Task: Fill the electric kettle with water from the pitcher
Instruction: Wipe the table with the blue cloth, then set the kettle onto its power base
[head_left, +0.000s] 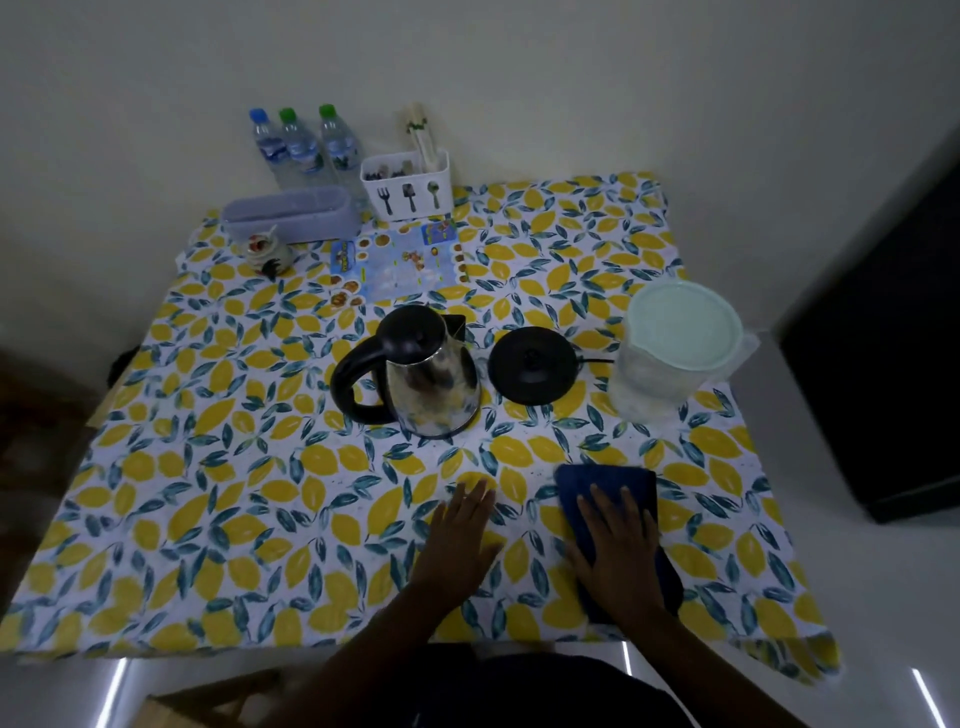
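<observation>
A steel electric kettle (434, 387) with a black lid and handle stands mid-table, lid closed, off its round black base (533, 365), which lies just to its right. A clear pitcher (670, 353) with a pale green lid stands at the right, holding water. My left hand (462, 538) lies flat on the tablecloth near the front edge, fingers apart, holding nothing. My right hand (621, 551) rests flat on a folded dark blue cloth (605, 486), fingers spread.
The table carries a lemon-print cloth (208, 493). Along the back by the wall stand three water bottles (304, 148), a white cutlery holder (408, 189), a grey tray (293, 213), a small jar (270, 254) and a printed sheet (400, 262). A dark cabinet (883, 364) stands at the right.
</observation>
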